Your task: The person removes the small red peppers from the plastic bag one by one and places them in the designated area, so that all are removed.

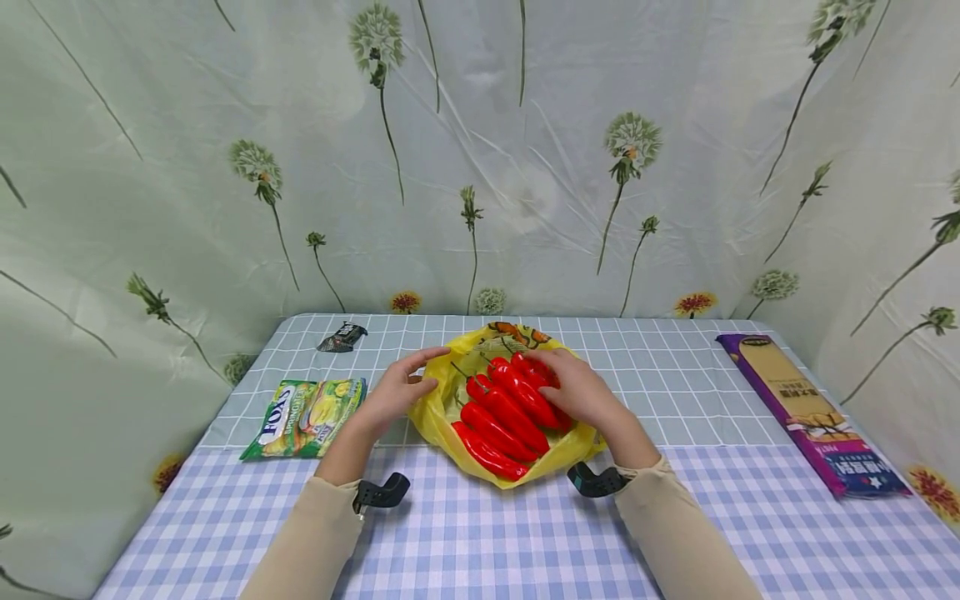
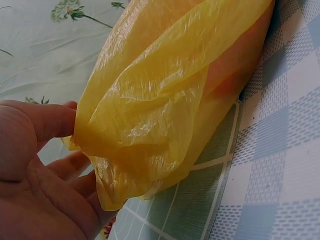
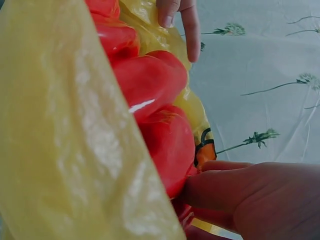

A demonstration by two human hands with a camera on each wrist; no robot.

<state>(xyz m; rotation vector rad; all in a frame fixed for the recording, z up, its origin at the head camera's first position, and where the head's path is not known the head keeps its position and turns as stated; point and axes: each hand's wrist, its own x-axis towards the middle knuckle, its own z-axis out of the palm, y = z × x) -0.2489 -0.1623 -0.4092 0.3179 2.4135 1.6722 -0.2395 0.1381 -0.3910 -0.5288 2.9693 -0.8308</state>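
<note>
A pale dandelion-print curtain [image 1: 525, 167] hangs behind the checked-cloth table [image 1: 525, 533]; the light seems soft and even.

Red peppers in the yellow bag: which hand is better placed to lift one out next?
Right, probably. The right hand already rests on the red peppers, fingers on the upper ones. The left hand is at the yellow bag, its grip on the bag's left edge, off the peppers.

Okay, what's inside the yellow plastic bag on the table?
The yellow bag lies open, holding several long red peppers. The right hand rests on them and hides some; the left hand holds the bag's edge. Anything beneath the peppers is covered.
</note>
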